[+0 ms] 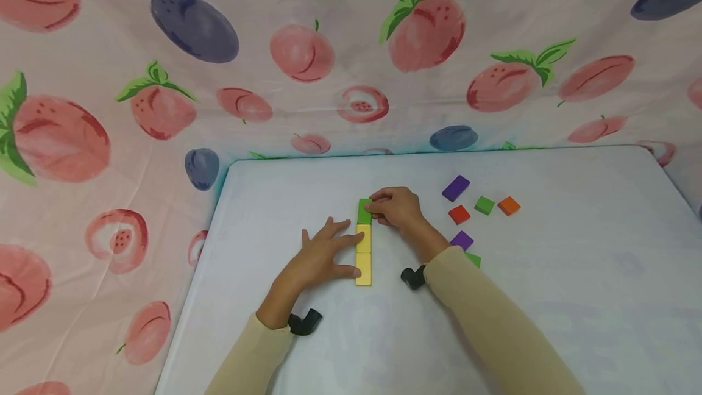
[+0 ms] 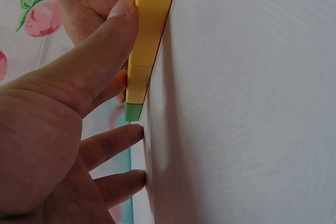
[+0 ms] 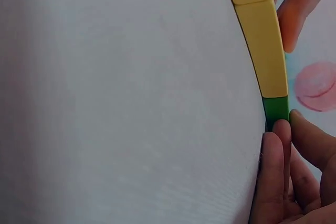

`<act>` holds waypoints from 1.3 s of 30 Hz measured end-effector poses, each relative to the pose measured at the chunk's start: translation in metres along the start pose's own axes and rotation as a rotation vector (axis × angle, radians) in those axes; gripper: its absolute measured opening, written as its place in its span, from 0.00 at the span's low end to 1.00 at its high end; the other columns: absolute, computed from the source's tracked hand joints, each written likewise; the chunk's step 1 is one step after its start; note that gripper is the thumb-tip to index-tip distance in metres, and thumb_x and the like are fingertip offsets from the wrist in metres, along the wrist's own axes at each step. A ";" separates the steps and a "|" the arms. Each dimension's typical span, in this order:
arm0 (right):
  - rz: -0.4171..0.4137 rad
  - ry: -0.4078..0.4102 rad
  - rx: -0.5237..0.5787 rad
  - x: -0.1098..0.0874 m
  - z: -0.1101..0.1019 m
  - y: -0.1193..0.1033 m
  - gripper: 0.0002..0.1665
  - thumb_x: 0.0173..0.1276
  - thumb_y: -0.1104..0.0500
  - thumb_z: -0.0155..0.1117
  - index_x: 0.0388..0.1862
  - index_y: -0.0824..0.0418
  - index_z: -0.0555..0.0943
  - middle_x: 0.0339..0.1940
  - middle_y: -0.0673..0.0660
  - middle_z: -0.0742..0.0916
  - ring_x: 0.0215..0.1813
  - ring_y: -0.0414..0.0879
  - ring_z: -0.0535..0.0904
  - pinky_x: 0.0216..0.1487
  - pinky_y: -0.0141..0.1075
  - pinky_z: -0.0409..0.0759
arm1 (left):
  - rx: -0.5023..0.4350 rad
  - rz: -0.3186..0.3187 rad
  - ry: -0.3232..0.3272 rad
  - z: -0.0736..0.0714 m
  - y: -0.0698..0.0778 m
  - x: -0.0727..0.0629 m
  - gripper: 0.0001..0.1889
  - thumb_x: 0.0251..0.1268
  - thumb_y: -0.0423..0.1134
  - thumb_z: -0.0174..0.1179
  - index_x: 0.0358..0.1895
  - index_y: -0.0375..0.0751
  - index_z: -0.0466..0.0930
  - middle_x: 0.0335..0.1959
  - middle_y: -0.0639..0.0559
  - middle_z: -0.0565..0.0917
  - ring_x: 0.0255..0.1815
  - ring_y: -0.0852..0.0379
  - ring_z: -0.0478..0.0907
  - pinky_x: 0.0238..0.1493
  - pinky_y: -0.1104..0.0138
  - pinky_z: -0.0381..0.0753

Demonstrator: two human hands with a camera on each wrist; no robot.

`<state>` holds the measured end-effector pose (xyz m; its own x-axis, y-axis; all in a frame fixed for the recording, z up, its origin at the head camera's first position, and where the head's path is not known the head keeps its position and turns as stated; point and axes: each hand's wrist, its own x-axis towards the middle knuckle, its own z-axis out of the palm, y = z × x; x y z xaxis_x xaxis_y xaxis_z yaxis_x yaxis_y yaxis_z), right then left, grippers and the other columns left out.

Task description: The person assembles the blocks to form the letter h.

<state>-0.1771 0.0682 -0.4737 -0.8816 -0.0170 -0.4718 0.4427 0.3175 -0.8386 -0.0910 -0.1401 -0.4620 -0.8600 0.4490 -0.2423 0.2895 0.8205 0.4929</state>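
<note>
The smooth white bench (image 1: 598, 218) offers passage at far right. Obstructions: scattered flat multicoloured blocks (image 1: 459, 214) right of centre; centrally, the yellow-and-green rectangular block row (image 1: 364, 264) between left hand (image 1: 318, 258) and right hand (image 1: 400, 207).

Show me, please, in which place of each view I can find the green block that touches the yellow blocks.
Head: green block just below centre, pinched by the right hand.
Left wrist: green block left of centre, slightly below mid-height.
Right wrist: green block on the right side, slightly below mid-height, partly covered by the right hand.
Shared landmark: the two yellow blocks, in line with it.
</note>
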 end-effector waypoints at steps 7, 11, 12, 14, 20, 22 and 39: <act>0.011 -0.039 -0.059 0.003 -0.003 -0.001 0.21 0.62 0.50 0.78 0.54 0.52 0.87 0.35 0.54 0.90 0.31 0.42 0.85 0.33 0.30 0.85 | 0.002 0.002 0.002 0.001 -0.001 0.000 0.39 0.54 0.59 0.75 0.72 0.65 0.73 0.80 0.50 0.64 0.85 0.37 0.48 0.70 0.21 0.38; 0.014 -0.068 -0.070 0.006 -0.006 0.000 0.22 0.62 0.51 0.78 0.55 0.52 0.87 0.38 0.55 0.89 0.32 0.42 0.85 0.34 0.30 0.85 | 0.004 0.011 0.014 0.001 -0.001 0.001 0.39 0.54 0.59 0.75 0.72 0.65 0.74 0.80 0.49 0.65 0.85 0.37 0.49 0.69 0.21 0.39; 0.014 -0.074 -0.066 0.007 -0.007 0.001 0.22 0.62 0.52 0.78 0.55 0.52 0.87 0.38 0.55 0.89 0.32 0.42 0.85 0.35 0.30 0.85 | 0.004 0.013 0.015 0.001 -0.001 0.001 0.39 0.54 0.58 0.75 0.72 0.65 0.74 0.80 0.49 0.65 0.85 0.37 0.49 0.69 0.21 0.39; 0.011 -0.084 -0.061 0.009 -0.008 0.002 0.22 0.61 0.53 0.79 0.55 0.52 0.87 0.38 0.55 0.89 0.32 0.43 0.86 0.35 0.30 0.86 | 0.003 0.015 0.015 0.001 -0.001 0.001 0.38 0.55 0.58 0.75 0.72 0.64 0.74 0.80 0.49 0.65 0.85 0.37 0.48 0.69 0.21 0.39; 0.004 -0.093 -0.044 0.011 -0.008 0.004 0.22 0.61 0.54 0.79 0.54 0.52 0.87 0.36 0.55 0.88 0.32 0.43 0.86 0.35 0.31 0.86 | 0.001 0.017 0.013 0.001 -0.001 0.001 0.39 0.55 0.58 0.75 0.72 0.64 0.74 0.80 0.49 0.65 0.85 0.37 0.48 0.69 0.20 0.39; 0.004 -0.095 -0.039 0.011 -0.008 0.004 0.21 0.61 0.55 0.79 0.54 0.52 0.87 0.36 0.55 0.88 0.32 0.43 0.85 0.34 0.31 0.86 | 0.001 0.017 0.013 0.001 -0.002 0.001 0.39 0.55 0.59 0.75 0.72 0.64 0.74 0.80 0.49 0.65 0.85 0.37 0.48 0.69 0.20 0.39; -0.014 -0.104 -0.015 0.005 -0.009 0.001 0.21 0.61 0.57 0.79 0.54 0.54 0.87 0.30 0.53 0.87 0.29 0.42 0.84 0.33 0.30 0.85 | 0.001 0.010 0.013 0.001 -0.001 0.001 0.39 0.54 0.58 0.76 0.72 0.64 0.74 0.80 0.50 0.65 0.85 0.37 0.48 0.69 0.20 0.39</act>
<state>-0.1824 0.0772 -0.4747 -0.8655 -0.1192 -0.4865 0.4274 0.3305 -0.8415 -0.0914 -0.1404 -0.4636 -0.8625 0.4526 -0.2261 0.2989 0.8164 0.4941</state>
